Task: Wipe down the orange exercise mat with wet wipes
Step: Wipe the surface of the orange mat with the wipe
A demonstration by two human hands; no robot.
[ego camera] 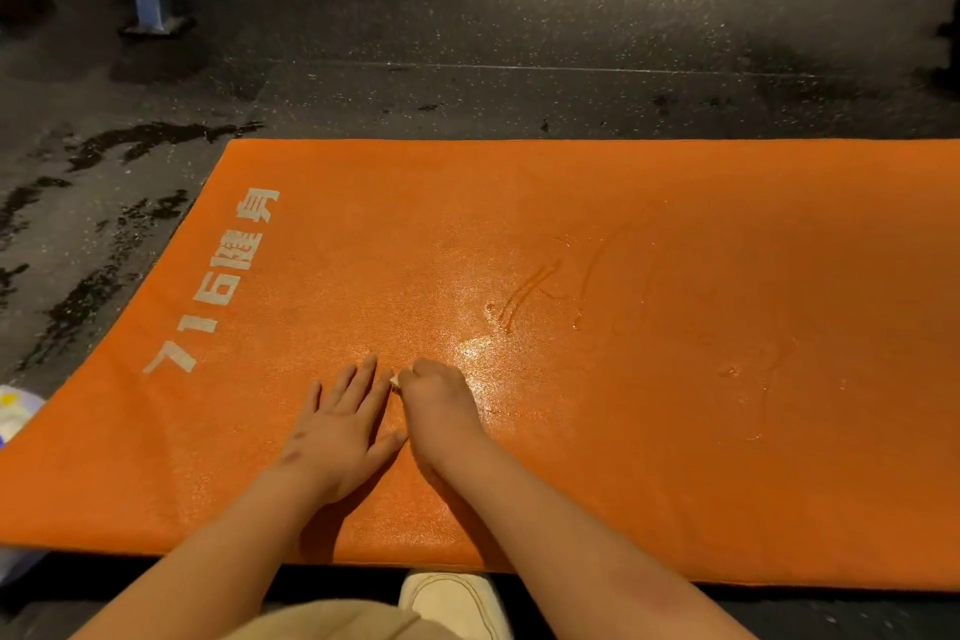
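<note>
**Wiping under way, wipe bunched in the right hand**

The orange mat (623,203) lies flat on the dark floor (519,16), its long side across the view, with white lettering (218,286) at its left end; the left hand (343,411) rests on it palm down, fingers straight and spread, holding nothing; the right hand (439,400), just beside it, is curled round a wet wipe (396,379), of which only a small white corner shows past the knuckles. Wet streaks (519,296) and a shiny patch mark the mat to the right of the hands; toward the lettering the surface looks drier; so the wiping seems perhaps half done. The next move likely calls for pressing the wipe down and drawing it leftward in overlapping strokes, with the left hand bracing the mat so it does not creep.
</note>
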